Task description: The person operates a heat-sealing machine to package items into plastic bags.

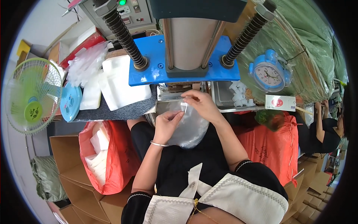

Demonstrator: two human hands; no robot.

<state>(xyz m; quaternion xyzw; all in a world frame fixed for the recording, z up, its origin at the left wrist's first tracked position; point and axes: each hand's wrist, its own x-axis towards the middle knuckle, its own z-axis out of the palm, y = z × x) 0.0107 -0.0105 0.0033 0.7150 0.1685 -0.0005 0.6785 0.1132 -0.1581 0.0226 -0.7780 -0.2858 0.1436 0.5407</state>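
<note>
My left hand (168,125) pinches a small white piece (184,106) between thumb and fingertips. From the other side my right hand (203,107) reaches in, its bent fingertips at the top of the same piece. What kind of piece it is, I cannot make out. Beneath both hands a clear plastic bag (189,131) hangs over my lap, below the press. The blue press plate (185,77) is just beyond the hands. To the right of them, a metal tray (222,98) holds several small white pieces (239,95).
Spring-loaded posts (121,31) flank the press. White sheets (123,87) and a green fan (33,95) stand left; a blue alarm clock (269,74) and small white box (280,103) right. Red bags (121,160) hang at both sides above cardboard boxes (72,160). Another person (322,130) sits far right.
</note>
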